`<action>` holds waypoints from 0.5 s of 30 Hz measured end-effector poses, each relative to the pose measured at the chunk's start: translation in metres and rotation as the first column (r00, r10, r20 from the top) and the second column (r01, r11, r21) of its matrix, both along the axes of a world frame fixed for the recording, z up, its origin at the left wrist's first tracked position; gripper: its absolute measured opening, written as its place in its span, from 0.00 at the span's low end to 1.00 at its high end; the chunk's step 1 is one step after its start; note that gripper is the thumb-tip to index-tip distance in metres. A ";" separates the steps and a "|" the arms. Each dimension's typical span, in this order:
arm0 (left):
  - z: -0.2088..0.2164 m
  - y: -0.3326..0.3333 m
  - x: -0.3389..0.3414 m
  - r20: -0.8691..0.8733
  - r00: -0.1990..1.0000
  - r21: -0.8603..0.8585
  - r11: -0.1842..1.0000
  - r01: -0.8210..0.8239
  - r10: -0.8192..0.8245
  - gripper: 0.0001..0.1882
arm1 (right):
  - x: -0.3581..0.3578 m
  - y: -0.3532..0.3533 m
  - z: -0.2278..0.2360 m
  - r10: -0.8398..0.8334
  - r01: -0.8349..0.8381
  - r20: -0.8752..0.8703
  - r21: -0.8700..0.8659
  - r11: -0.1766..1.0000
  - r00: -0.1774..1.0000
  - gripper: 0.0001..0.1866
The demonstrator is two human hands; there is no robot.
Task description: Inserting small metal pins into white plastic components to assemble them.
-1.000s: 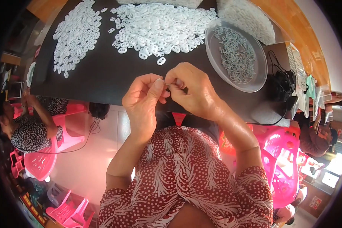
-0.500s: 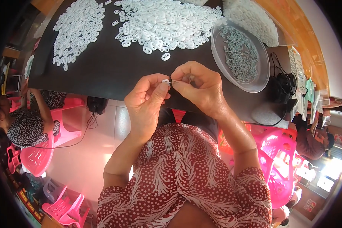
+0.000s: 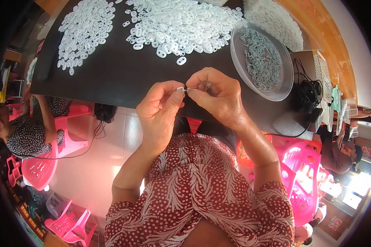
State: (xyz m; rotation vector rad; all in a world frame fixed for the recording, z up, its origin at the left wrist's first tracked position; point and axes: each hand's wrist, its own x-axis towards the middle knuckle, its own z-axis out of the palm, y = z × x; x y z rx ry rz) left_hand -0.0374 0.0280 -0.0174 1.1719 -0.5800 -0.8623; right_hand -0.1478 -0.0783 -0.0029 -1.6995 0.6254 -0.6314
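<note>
Above the near edge of the dark table, my left hand (image 3: pixel 158 109) pinches a small white oval plastic piece (image 3: pixel 180 89) between thumb and forefinger. My right hand (image 3: pixel 216 96) meets it from the right, thumb and forefinger closed on a tiny thin piece (image 3: pixel 186 89), perhaps a screw, which touches the white piece's side. Fingertips hide most of both parts. Just beyond my hands lies a single white oval piece (image 3: pixel 181 61) with two holes. Behind it spreads a large heap of the same pieces (image 3: pixel 181 29).
A second heap of white pieces (image 3: pixel 84 31) lies at the left. On the right, a clear round bowl (image 3: pixel 282 88) holds many small grey screw-like parts (image 3: pixel 259 61). Behind it stands a tray of whitish pieces (image 3: pixel 276 22). Black cables (image 3: pixel 309 88) lie at the right edge. Another person (image 3: pixel 31 131) sits at left.
Both hands keep the same pinch at almost the same spot, with only a very slight shift. The view has moved a little; the heaps and bowl stay as they were.
</note>
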 end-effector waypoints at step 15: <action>0.001 0.001 0.003 0.025 1.000 0.036 0.999 -0.012 0.011 0.05 | 0.001 0.000 -0.001 0.003 -0.003 -0.008 -0.034 0.999 1.000 0.05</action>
